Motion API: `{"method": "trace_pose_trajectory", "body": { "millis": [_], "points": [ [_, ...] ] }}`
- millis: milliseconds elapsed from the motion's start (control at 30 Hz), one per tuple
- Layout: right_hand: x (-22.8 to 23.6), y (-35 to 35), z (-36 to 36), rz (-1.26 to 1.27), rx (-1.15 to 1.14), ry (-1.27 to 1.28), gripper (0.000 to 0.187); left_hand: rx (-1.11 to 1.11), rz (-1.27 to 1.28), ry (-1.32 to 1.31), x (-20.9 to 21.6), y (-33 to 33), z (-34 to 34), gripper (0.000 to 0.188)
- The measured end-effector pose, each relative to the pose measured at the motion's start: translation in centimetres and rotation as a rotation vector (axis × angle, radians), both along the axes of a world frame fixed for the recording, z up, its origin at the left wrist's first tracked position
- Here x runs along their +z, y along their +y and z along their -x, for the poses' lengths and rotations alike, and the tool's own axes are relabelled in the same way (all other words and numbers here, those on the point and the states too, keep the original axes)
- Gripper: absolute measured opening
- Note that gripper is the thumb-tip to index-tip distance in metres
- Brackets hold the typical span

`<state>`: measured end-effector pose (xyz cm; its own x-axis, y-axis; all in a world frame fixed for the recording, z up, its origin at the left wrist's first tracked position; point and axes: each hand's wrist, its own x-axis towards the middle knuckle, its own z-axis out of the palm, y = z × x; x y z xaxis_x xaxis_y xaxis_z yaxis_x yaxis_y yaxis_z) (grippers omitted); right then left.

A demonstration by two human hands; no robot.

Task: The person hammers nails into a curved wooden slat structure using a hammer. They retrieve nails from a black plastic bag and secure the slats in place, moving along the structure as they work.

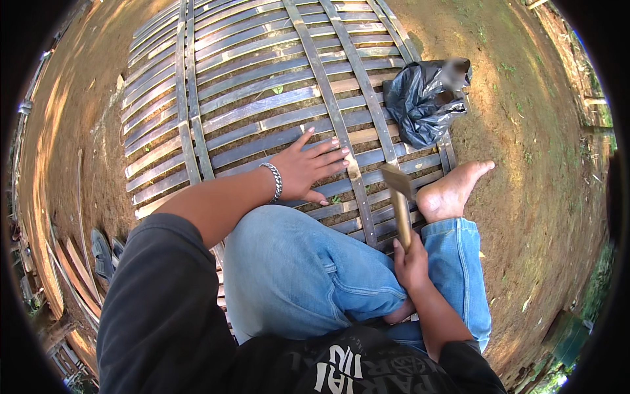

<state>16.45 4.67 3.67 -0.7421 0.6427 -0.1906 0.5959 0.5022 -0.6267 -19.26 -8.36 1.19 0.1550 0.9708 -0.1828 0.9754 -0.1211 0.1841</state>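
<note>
Beneath me lies a slatted panel (262, 104) of dark strips, crossed by several long perpendicular strips with fastener dots along them. My left hand (307, 164), with a chain bracelet at the wrist, rests on the slats with its fingers spread. Its fingertips touch or nearly touch one cross strip (341, 134). In my right hand (411, 262) is a hammer (400, 203), gripped by its wooden handle. The hammer head is raised over the slats beside my bare foot (453, 190) and looks slightly blurred.
A crumpled black plastic bag (420, 108) sits at the panel's right edge; its contents are unclear. Bare earth surrounds the panel. Sandals (103, 253) and loose long strips (82, 272) lie at left. A dark green container (569, 338) stands at lower right.
</note>
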Motion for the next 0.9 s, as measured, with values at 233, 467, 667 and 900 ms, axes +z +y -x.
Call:
{"method": "trace_pose_trajectory", "body": {
  "millis": [233,467,667,900],
  "points": [
    [0.6,0.1,0.1,-0.001,0.112,-0.135,0.029,0.004,0.025,0.013,0.1,0.2,0.1,0.096],
    [1.6,-0.5,0.2,0.04,0.026,-0.087,0.032,-0.003,-0.008,-0.005,-0.5,-0.1,-0.3,0.096],
    [1.1,0.1,0.3,0.016,0.023,-0.171,0.033,0.004,0.019,0.007,0.4,0.1,-0.2,0.095],
    [2.0,-0.8,0.1,0.133,0.003,-0.045,0.032,0.037,-0.18,-0.174,1.3,2.6,1.3,0.068]
  ]
}}
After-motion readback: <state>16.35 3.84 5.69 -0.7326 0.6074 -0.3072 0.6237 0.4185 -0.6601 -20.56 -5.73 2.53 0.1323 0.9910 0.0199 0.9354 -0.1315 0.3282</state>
